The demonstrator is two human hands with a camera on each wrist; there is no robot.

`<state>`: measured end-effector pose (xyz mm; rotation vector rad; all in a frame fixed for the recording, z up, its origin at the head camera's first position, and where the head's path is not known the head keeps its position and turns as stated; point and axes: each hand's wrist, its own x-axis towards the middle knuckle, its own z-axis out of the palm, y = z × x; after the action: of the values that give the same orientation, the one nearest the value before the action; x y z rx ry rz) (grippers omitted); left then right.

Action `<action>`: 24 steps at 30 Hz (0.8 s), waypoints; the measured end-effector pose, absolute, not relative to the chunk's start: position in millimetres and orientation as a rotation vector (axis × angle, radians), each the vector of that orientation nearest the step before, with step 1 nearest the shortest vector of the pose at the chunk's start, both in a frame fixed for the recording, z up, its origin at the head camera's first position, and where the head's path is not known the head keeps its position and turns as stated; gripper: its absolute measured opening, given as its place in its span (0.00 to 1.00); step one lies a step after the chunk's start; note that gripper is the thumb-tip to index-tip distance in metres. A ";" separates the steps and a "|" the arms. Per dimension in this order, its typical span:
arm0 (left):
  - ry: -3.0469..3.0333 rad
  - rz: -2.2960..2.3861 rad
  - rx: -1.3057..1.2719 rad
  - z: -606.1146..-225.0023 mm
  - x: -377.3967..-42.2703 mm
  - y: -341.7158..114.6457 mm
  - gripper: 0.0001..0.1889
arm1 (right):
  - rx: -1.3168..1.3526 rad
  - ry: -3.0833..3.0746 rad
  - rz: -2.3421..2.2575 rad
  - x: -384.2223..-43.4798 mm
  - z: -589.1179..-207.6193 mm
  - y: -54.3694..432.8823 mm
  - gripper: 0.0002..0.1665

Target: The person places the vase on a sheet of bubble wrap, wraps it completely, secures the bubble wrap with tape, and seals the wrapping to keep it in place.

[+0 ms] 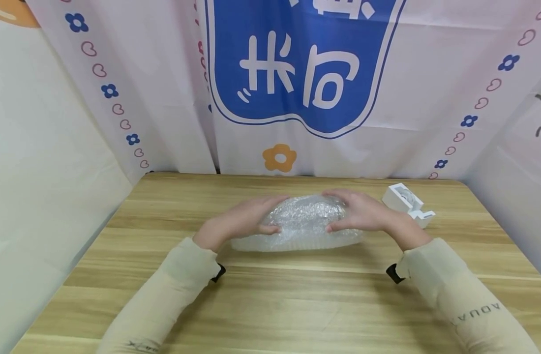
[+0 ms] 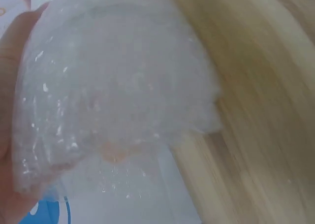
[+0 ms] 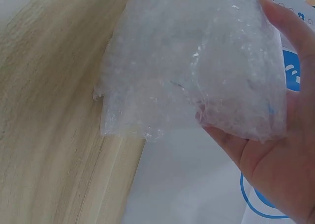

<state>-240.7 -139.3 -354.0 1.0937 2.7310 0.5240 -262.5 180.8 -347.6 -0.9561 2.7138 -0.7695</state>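
Note:
A bundle of clear bubble wrap is held between both hands over the middle of the table. At its left end my left hand grips it, thumb on the near side and fingers over the far side. My right hand grips the opposite end in the same way. In the left wrist view the bubble wrap fills much of the picture and hides most of the fingers. The right wrist view shows the thumb and fingers around the bubble wrap. Whatever may lie inside the wrap cannot be made out.
A white tape dispenser stands on the wooden table at the back right, behind my right hand. A printed curtain hangs along the table's far edge, with pale sheets on both sides.

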 end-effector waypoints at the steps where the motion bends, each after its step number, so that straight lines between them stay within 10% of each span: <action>1: 2.763 0.486 1.129 -354.3 -238.6 -139.6 0.42 | -0.962 2.709 -0.770 -263.1 -347.4 181.2 0.60; 10: 2.981 0.351 1.328 -365.4 -226.8 -144.1 0.33 | -0.972 2.663 -0.772 -266.1 -349.7 183.0 0.58; 24: 2.927 0.349 1.247 -376.0 -224.8 -149.9 0.58 | -1.025 2.713 -0.681 -254.1 -363.0 187.6 0.58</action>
<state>-224.8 -149.9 -376.0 1.2469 2.9275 0.3489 -254.1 187.6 -363.0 -1.0250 2.7134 -0.6807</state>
